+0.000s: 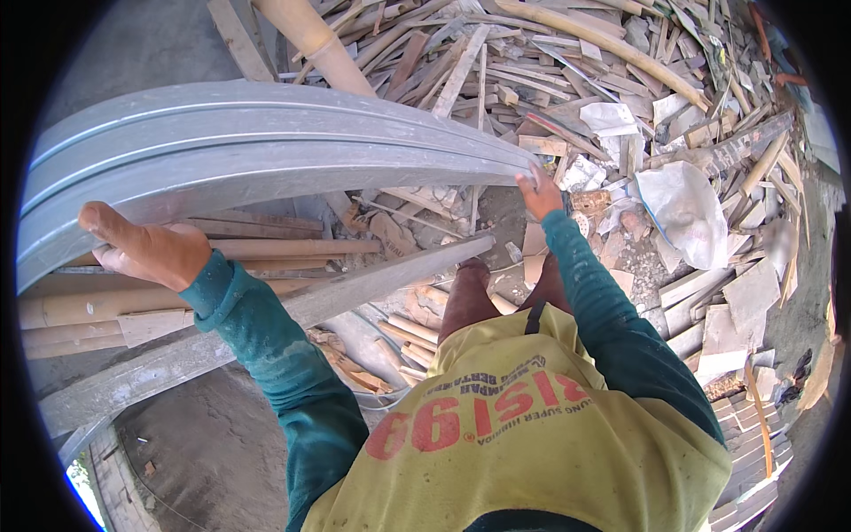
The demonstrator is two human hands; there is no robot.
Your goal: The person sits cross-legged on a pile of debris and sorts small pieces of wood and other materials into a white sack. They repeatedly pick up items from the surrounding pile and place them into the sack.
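A long bundle of grey metal channels (266, 146), ribbed along its length, runs from the left rim to the middle of the view. At its right end is my right hand (542, 193), its fingers closed on the tip. My left hand (155, 248) is under the left part of the bundle, palm turned up and thumb stretched out. That thumb overlaps the lower edge of the channels; whether it presses on them I cannot tell. Below the left hand, a grey, dusty beam (292, 315) slants up toward my legs.
Broken wood strips (443, 71) and bamboo pieces heap up ahead. A white sack (684, 213) lies among rubble on the right. Bamboo poles (292, 249) lie beneath the channels. Sand (213, 443) covers the ground at lower left, and stacked tiles (749, 443) stand at lower right.
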